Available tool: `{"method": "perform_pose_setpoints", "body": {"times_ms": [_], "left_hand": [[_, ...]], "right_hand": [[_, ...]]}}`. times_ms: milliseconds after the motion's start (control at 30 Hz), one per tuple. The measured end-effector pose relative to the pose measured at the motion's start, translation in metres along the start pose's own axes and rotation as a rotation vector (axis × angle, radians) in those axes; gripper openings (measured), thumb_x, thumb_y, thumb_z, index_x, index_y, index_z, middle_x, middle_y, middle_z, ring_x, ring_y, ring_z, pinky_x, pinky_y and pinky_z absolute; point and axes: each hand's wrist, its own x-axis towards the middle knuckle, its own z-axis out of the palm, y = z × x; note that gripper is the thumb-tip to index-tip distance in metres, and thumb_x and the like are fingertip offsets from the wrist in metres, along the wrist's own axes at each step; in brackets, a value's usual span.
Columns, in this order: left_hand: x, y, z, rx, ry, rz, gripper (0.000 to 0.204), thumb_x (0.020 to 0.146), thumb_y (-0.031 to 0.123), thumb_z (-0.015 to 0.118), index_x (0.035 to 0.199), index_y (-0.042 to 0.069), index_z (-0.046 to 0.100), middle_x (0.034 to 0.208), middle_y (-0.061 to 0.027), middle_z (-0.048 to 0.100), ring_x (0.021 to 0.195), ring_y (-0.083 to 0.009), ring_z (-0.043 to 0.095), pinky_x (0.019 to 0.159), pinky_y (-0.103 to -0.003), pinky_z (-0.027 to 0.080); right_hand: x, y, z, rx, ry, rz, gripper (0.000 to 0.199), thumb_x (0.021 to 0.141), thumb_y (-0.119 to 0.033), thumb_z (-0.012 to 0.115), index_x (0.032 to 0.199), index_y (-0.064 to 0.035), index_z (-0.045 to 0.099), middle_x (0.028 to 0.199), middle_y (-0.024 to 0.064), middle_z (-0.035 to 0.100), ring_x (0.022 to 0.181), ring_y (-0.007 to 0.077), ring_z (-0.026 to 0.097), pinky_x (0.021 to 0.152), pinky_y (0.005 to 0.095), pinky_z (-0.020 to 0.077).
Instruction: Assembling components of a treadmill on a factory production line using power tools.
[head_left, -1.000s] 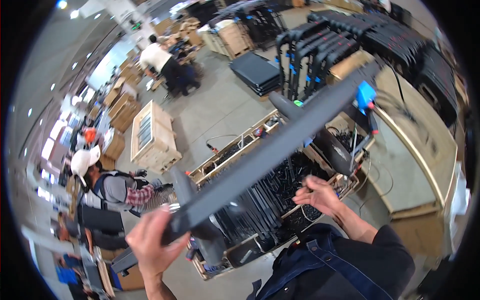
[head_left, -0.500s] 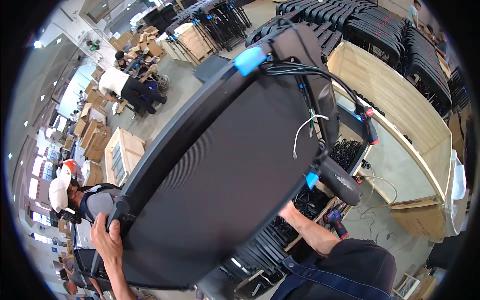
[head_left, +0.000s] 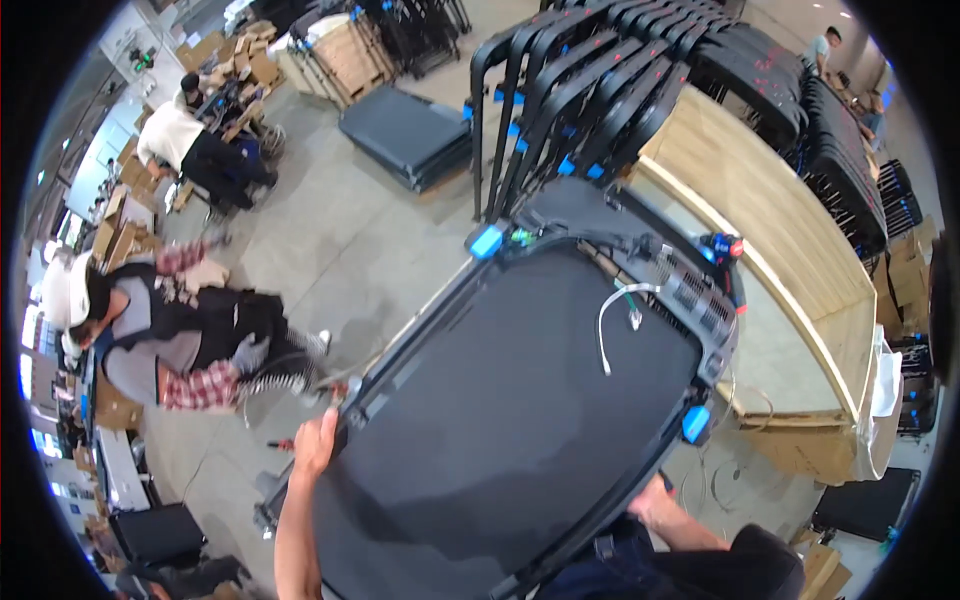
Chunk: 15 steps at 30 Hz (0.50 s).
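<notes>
Floor (head_left: 330, 240), grey — wooden crate (head_left: 765, 215) near black deck (head_left: 490, 400).

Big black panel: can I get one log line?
Black panel: between hands; left hand: holding left edge; right hand: at right edge, partly hidden; white cable: at far end

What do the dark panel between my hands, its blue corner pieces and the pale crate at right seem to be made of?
Dark panel: perhaps rubbery belt or coated fabric, matte; it shows soft shading without sharp glare.
Blue corner pieces: possibly plastic or foam; bright, even colour, exact material unclear.
Pale crate: likely unpainted wood, given its streaky grain.
</notes>
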Motion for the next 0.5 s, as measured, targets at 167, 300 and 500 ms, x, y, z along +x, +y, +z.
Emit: {"method": "perform_pose_setpoints", "body": {"times_ms": [167, 300, 500], "left_hand": [[-0.019, -0.005, 0.019, 0.134, 0.053, -0.108, 0.064, 0.105, 0.055, 0.033, 0.107, 0.001, 0.066, 0.095, -0.0318, 0.067, 0.092, -0.053, 0.063, 0.084, -0.058, 0.047], [-0.086, 0.05, 0.031, 0.226, 0.4, 0.076, 0.051, 0.102, 0.04, 0.055, 0.142, 0.01, 0.052, 0.139, -0.022, 0.053, 0.126, -0.0412, 0.051, 0.103, -0.053, 0.042], [-0.282, 0.084, 0.112, 0.114, 0.351, -0.068, 0.058, 0.1, 0.042, 0.056, 0.148, 0.011, 0.047, 0.156, -0.0191, 0.04, 0.147, -0.0387, 0.033, 0.121, -0.053, 0.022]], "right_hand": [[-0.002, 0.0, 0.003, -0.046, -0.046, -0.033, 0.035, 0.102, -0.034, 0.053, 0.118, -0.0065, 0.067, 0.123, 0.0133, 0.068, 0.111, 0.0336, 0.064, 0.098, 0.0533, 0.0509], [-0.031, -0.008, -0.01, -0.844, 0.198, -0.164, 0.033, 0.103, -0.028, 0.054, 0.124, -0.0035, 0.061, 0.105, 0.0164, 0.071, 0.083, 0.0272, 0.072, 0.067, 0.0434, 0.0622], [-0.151, 0.008, 0.039, -1.978, -0.637, 0.274, 0.03, 0.105, -0.031, 0.058, 0.11, -0.0017, 0.062, 0.059, 0.0012, 0.056, 0.057, 0.0113, 0.062, 0.053, 0.0272, 0.051]]}}
